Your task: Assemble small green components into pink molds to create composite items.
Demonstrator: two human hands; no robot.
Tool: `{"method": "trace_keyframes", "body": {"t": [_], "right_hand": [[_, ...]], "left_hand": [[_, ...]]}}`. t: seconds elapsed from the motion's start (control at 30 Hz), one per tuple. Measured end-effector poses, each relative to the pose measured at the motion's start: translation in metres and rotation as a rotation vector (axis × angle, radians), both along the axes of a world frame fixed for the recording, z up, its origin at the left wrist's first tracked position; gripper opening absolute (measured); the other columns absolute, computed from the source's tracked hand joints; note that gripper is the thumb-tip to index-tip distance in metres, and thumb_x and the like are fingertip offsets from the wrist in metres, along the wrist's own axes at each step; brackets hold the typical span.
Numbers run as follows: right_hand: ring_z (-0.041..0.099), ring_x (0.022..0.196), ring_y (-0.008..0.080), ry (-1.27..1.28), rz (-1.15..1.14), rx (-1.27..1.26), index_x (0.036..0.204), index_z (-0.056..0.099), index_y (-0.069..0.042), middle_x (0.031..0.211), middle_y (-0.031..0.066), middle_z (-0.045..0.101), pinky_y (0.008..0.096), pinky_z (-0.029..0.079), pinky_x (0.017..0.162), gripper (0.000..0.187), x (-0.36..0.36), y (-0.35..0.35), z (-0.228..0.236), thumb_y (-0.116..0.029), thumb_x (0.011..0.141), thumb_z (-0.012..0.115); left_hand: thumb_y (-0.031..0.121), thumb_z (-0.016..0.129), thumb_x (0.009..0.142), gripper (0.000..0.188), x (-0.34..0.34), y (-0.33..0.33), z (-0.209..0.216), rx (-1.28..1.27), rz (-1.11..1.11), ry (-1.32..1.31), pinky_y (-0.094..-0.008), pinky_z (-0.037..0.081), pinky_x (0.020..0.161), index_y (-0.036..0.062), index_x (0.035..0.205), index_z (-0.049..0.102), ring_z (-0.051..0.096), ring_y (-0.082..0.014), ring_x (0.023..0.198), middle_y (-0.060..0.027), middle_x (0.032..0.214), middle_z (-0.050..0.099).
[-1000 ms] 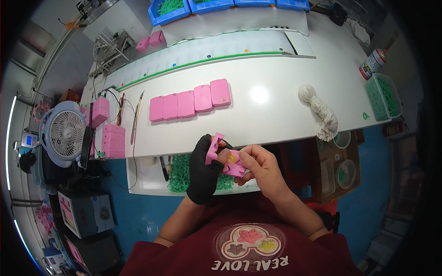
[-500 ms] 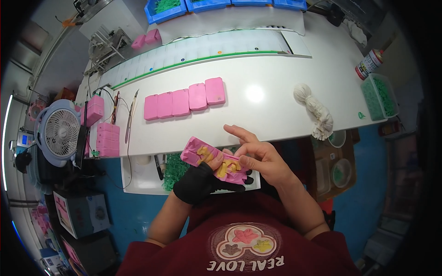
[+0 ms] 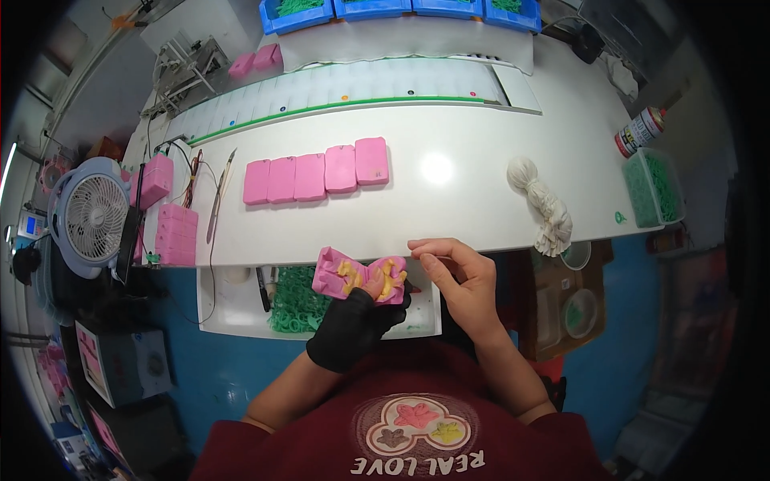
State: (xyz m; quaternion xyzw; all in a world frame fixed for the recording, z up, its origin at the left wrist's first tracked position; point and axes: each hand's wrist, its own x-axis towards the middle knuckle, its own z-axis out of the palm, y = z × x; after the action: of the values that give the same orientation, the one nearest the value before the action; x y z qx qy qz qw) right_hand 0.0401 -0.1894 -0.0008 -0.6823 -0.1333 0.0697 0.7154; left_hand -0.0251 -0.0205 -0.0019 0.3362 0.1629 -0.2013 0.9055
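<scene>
My left hand point(image 3: 353, 325), in a black glove with the thumb tip bare, grips a pink rubber mold point(image 3: 327, 280) just off the table's front edge. The mold is spread apart like a book, and yellow patches point(image 3: 393, 282) show in its hollows. My left thumb presses on its middle; the other fingers are hidden underneath. Bare and apart from the mold, my right hand point(image 3: 461, 280) hovers to its right. Its fingers are loosely stretched, and I see nothing held in them. Below the mold, an open white drawer point(image 3: 228, 317) contains green rubber-like pieces point(image 3: 298, 303).
Several pink blocks point(image 3: 310, 176) form a row on the white table point(image 3: 457, 208); more stacked blocks point(image 3: 176, 234) stand left, near tweezers point(image 3: 215, 210) and a fan point(image 3: 94, 220). Rightward are a white cloth bundle point(image 3: 541, 204), a spray can point(image 3: 640, 132) and a tub of green pieces point(image 3: 654, 188).
My right hand has come off the mold and moved right. The mold is now bent wider apart in my left hand. The whole view has shifted slightly.
</scene>
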Motion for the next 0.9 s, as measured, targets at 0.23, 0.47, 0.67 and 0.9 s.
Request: {"method": "trace_keyframes", "body": {"t": [0.23, 0.47, 0.67, 0.9], "right_hand": [[0.064, 0.086, 0.0262, -0.592, -0.091, -0.344, 0.095, 0.069, -0.005, 0.096, 0.0105, 0.068, 0.0324, 0.052, 0.071, 0.022, 0.0, 0.003, 0.029, 0.0, 0.074, 0.073], [0.066, 0.078, 0.0215, -0.557, -0.063, -0.362, 0.096, 0.069, -0.003, 0.092, 0.0105, 0.068, 0.0283, 0.053, 0.063, 0.019, 0.0, 0.003, 0.027, 0.001, 0.077, 0.072], [0.067, 0.071, 0.0168, -0.454, -0.014, -0.292, 0.097, 0.07, 0.0, 0.089, 0.0124, 0.069, 0.0261, 0.053, 0.062, 0.016, 0.005, 0.0, 0.024, 0.002, 0.082, 0.067], [0.069, 0.076, 0.0183, -0.328, 0.054, -0.271, 0.098, 0.07, 0.001, 0.091, 0.0136, 0.07, 0.0263, 0.054, 0.066, 0.015, 0.008, -0.003, 0.026, 0.001, 0.084, 0.066]], "left_hand": [[0.034, 0.051, 0.1, 0.035, 0.002, -0.009, 0.01, 0.159, 0.078, 0.029, -0.0252, 0.048, 0.07, 0.0037, 0.117, 0.054, 0.056, -0.0111, 0.082, -0.0044, 0.097, 0.058], [0.033, 0.052, 0.1, 0.034, -0.002, -0.008, 0.008, 0.189, 0.022, 0.04, -0.026, 0.049, 0.074, 0.0061, 0.121, 0.053, 0.057, -0.0107, 0.085, -0.0033, 0.099, 0.058], [0.032, 0.05, 0.1, 0.035, -0.006, -0.006, 0.007, 0.202, -0.016, -0.008, -0.026, 0.049, 0.076, 0.0066, 0.125, 0.051, 0.056, -0.0101, 0.089, -0.003, 0.104, 0.057], [0.033, 0.06, 0.095, 0.044, -0.008, -0.006, 0.01, 0.206, 0.005, -0.016, -0.0284, 0.05, 0.077, 0.007, 0.129, 0.05, 0.06, -0.0134, 0.093, -0.0049, 0.108, 0.061]]}}
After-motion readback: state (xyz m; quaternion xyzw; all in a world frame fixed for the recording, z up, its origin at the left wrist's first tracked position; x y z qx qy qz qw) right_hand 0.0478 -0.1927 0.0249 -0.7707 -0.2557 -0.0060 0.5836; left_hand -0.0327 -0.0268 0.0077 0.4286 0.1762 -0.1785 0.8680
